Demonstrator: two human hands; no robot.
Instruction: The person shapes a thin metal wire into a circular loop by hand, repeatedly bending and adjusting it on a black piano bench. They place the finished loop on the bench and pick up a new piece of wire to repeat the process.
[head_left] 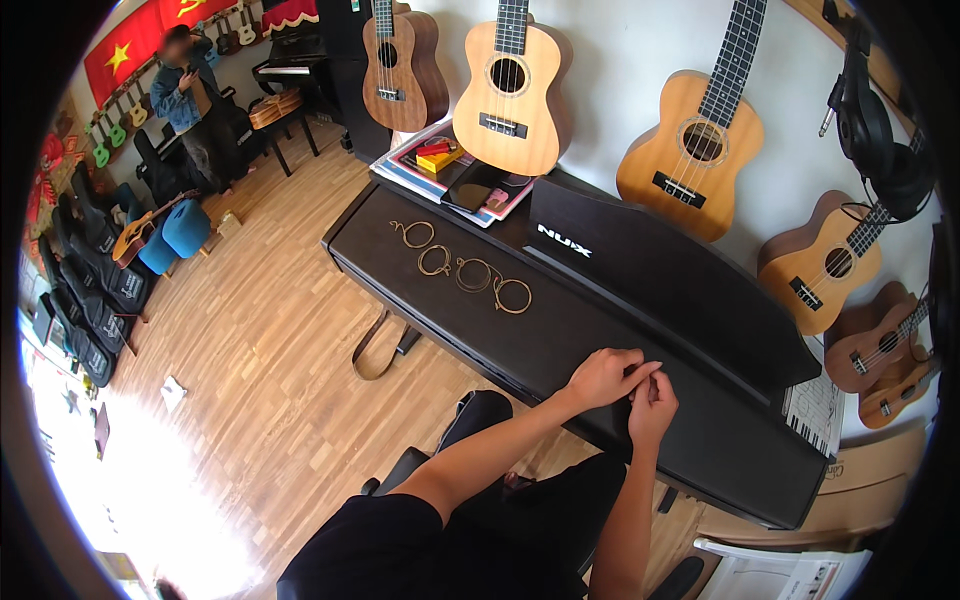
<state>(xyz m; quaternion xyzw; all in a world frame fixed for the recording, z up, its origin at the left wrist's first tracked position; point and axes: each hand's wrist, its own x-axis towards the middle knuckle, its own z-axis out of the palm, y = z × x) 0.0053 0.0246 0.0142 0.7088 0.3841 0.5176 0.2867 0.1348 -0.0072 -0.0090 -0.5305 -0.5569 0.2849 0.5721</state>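
Note:
Above the closed lid of a dark digital piano (455,235), my left hand (604,378) and my right hand (652,405) meet, fingertips bent together in a pinch. Whatever lies between the fingers is too small or hidden to make out. To the left on the lid lie several coiled strings in a loose row: one coil (418,235) at the far end, a second coil (434,261), a darker coil (473,276), and one with a twisted tail (514,296) closest to my hands.
Behind the lid stands a black music rest (650,280). Books (410,160), a yellow box (440,160) and a phone (475,187) sit at its left. Ukuleles (515,100) and headphones (870,130) hang along the wall. Cardboard boxes (880,465) stand right; a person (190,100) stands far left.

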